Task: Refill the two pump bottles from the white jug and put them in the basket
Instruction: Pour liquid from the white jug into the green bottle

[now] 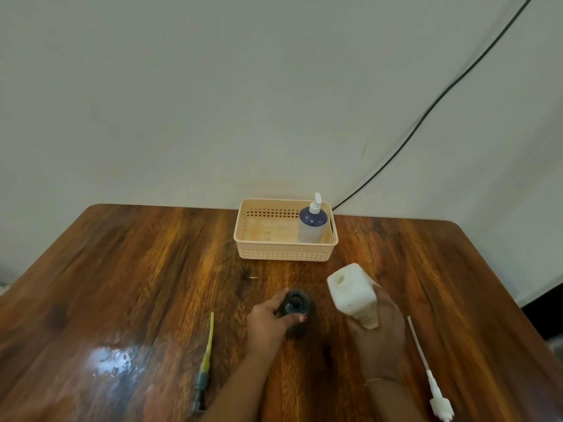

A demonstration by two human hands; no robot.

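Observation:
A dark bottle [297, 303] with its top off stands upright on the wooden table, and my left hand [268, 321] grips its side. To its right my right hand [379, 333] holds the white jug [353, 292], tilted with its base toward the basket. One white bottle with a dark blue shoulder and a white pump [313, 225] stands in the right end of the peach basket [259, 252]. A dark pump head with a yellow tube [205, 360] lies left of my left arm. A white pump with its long tube [429, 373] lies right of my right arm.
The basket sits at the table's far edge against a pale wall. A black cable [426, 114] runs down the wall behind it. A glossy glare patch [112, 360] shows on the table at the near left.

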